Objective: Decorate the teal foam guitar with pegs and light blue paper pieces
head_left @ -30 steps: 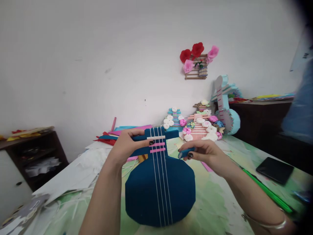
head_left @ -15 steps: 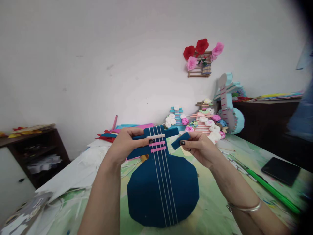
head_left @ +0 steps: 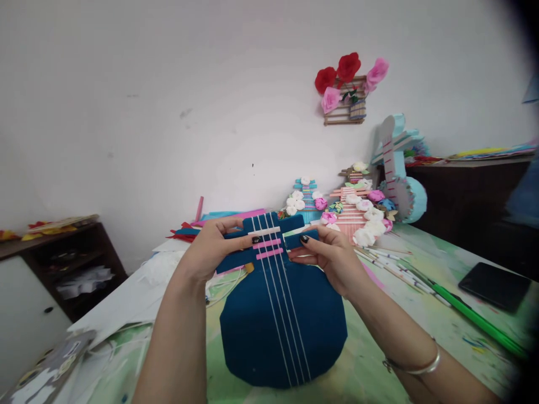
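A dark blue foam guitar [head_left: 282, 325] stands upright on the green table [head_left: 379, 359], with white strings and pink bars across its neck. My left hand [head_left: 210, 252] is closed on the left side of the neck, thumb on the front. My right hand [head_left: 328, 255] pinches a small dark blue foam strip [head_left: 301, 239] and presses it against the right side of the neck.
Stick-and-flower crafts [head_left: 353, 207] and a light blue foam guitar [head_left: 400, 174] stand at the table's far end. A green stick [head_left: 475, 320] and a black phone [head_left: 494, 286] lie at right. White paper scraps [head_left: 126, 303] lie at left, beside a dark shelf [head_left: 63, 264].
My right hand has carried the small blue strip up and left until it meets the right side of the guitar neck. My left hand has kept its grip.
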